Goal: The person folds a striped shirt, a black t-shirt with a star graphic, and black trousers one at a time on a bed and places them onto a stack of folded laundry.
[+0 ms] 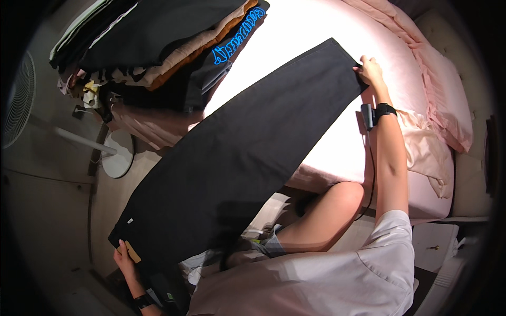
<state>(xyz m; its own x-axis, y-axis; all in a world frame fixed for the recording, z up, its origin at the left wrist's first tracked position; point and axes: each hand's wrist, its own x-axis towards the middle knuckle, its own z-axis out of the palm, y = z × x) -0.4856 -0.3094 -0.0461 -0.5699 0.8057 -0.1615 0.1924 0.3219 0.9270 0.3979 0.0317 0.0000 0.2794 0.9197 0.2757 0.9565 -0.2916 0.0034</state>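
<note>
Black trousers, folded lengthwise, stretch diagonally between my two hands. My right hand grips the edge at the hem end, over the bed. At lower left, my left hand pinches the waist end beside a tan patch or tag. A small white label shows on the cloth near that end. The hem end lies over the bed; the waist end is held out past the bed's edge, above the floor. The fingers under the cloth are hidden at both ends.
A pile of folded clothes stands on the bed, at upper left. Pink bedding lies at right. A white fan base stands on the floor at left. A dark cable hangs from the device at my right wrist.
</note>
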